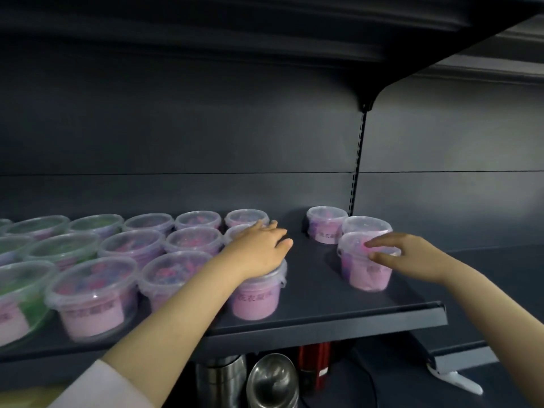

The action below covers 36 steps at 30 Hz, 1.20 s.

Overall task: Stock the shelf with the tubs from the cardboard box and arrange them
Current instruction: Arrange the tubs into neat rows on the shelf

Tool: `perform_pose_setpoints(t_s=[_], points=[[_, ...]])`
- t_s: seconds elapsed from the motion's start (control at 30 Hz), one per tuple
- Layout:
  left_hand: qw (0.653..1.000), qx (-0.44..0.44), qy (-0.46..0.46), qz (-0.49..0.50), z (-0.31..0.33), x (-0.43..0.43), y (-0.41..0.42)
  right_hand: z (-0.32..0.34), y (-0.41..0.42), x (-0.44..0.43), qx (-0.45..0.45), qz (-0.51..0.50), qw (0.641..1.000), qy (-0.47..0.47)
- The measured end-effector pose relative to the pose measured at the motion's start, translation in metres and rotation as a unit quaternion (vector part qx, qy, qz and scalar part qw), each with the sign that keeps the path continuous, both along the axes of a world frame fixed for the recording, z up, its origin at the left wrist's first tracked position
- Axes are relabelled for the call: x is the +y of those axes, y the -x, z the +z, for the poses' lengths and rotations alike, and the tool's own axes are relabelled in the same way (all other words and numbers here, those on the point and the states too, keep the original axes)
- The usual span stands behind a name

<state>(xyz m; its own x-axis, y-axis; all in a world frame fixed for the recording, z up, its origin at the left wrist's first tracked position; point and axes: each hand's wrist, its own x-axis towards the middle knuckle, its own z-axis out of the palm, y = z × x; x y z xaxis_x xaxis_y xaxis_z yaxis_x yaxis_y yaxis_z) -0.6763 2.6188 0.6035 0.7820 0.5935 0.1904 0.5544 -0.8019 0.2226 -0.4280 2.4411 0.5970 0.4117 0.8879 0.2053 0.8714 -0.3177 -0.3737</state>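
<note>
Grip: left hand (pixel 259 251) flat on front tub (pixel 256 298), right hand (pixel 412 256) resting loose on stray tub (pixel 368 270); neither clasps. On the shelf (pixel 323 318), rows (pixel 132 245) packed left, strays apart at right. Arranging step; next likely slides strays into line.

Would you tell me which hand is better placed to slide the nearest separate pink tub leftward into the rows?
Right. The right hand touches the top of that pink plastic tub; the left hand rests on the row-end pink tub.
</note>
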Motion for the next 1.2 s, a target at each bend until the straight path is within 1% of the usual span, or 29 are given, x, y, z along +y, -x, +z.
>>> perform_pose_setpoints(t_s=[0.03,0.13,0.17,0.3,0.43,0.73,0.87,0.97,1.07,1.13,1.2], points=[[1.000,0.014,0.010,0.012,-0.006,0.003,-0.004,-0.001,-0.002,0.000,0.004,0.014,1.000,-0.007],[0.994,0.035,0.094,0.046,-0.015,0.006,-0.004,-0.002,0.004,0.003,0.020,0.057,0.998,-0.022],[0.993,0.041,0.099,0.048,-0.015,0.006,-0.004,-0.003,0.010,0.005,0.028,0.072,0.997,-0.031],[0.996,0.040,0.071,0.045,-0.013,0.004,-0.005,-0.005,0.041,0.020,0.029,0.131,0.989,-0.069],[0.996,0.028,0.076,0.048,-0.015,0.007,-0.005,-0.009,0.056,0.032,0.035,0.160,0.982,-0.091],[0.994,0.034,0.083,0.061,-0.012,0.003,-0.003,-0.009,0.071,0.042,0.031,0.165,0.981,-0.098],[0.992,0.033,0.103,0.060,-0.011,0.004,-0.002,-0.005,0.074,0.041,0.027,0.164,0.983,-0.081],[0.987,0.005,0.154,0.053,-0.008,0.004,-0.001,0.000,0.076,0.040,0.022,0.165,0.985,-0.047],[0.969,-0.064,0.233,0.049,-0.003,0.010,0.003,0.012,0.074,0.039,0.083,0.157,0.984,-0.016],[0.969,-0.099,0.225,0.037,0.004,0.017,0.006,0.021,0.063,0.041,0.103,0.133,0.985,-0.044],[0.977,-0.111,0.181,0.021,0.013,0.024,0.008,0.028,0.041,0.046,0.050,0.086,0.992,-0.073]])
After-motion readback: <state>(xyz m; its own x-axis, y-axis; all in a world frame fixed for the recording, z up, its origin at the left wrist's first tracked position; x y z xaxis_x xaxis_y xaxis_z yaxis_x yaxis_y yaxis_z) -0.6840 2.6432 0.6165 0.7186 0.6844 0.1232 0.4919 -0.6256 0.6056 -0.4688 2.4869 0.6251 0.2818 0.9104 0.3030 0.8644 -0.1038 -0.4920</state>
